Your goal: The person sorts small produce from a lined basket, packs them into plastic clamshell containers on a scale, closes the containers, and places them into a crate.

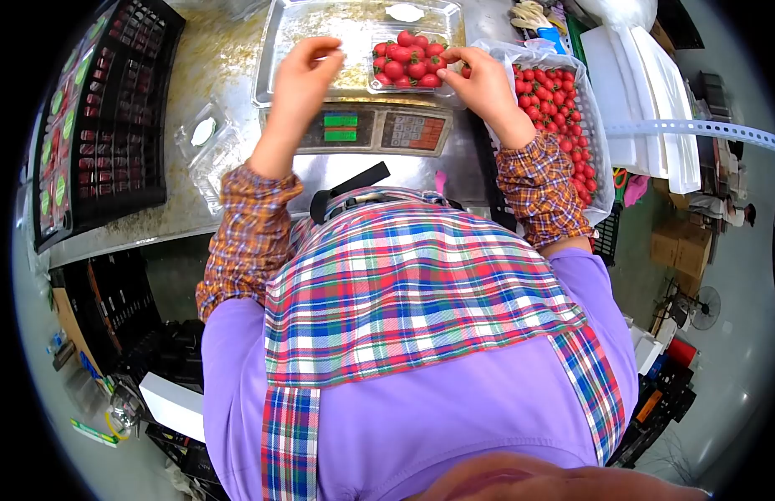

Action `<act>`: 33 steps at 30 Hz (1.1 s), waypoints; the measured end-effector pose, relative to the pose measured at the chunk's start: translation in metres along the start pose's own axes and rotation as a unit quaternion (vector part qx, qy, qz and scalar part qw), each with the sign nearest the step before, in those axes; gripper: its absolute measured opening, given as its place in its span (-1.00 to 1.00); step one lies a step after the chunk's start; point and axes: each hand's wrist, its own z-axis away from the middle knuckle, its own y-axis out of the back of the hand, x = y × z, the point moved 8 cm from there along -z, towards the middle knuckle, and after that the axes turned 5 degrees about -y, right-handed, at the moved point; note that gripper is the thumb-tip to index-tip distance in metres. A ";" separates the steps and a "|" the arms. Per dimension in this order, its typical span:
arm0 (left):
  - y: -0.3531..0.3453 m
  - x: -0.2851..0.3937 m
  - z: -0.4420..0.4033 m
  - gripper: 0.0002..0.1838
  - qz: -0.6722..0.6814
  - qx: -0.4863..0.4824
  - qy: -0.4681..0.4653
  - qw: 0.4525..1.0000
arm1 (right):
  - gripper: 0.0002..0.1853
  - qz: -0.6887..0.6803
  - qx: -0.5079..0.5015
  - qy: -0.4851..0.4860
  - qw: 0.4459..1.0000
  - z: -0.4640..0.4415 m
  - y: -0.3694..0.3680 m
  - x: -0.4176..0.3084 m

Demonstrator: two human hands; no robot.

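A clear plastic box heaped with red cherry tomatoes (408,63) sits on the metal tray of a scale (354,52). At its right edge is my right hand (481,82), thumb and forefinger bent close together by a tomato; whether they pinch one is hard to make out. My left hand (306,77) hovers over the left part of the tray, away from the box, its fingers curled and slightly blurred, with nothing visible between them. Below the tray, the scale's panel (371,129) shows green displays and a keypad.
On the right stands a lined crate of loose tomatoes (548,104). At the left, a black crate (112,117) holds packed boxes. Empty clear packaging (216,159) lies on the metal table (191,71). White foam boxes (638,100) stand beyond the tomato crate.
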 end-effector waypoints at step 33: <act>-0.057 0.032 -0.046 -0.87 -0.278 -0.070 -0.265 0.921 | -0.84 0.049 0.022 0.077 0.996 0.010 -0.027 -0.057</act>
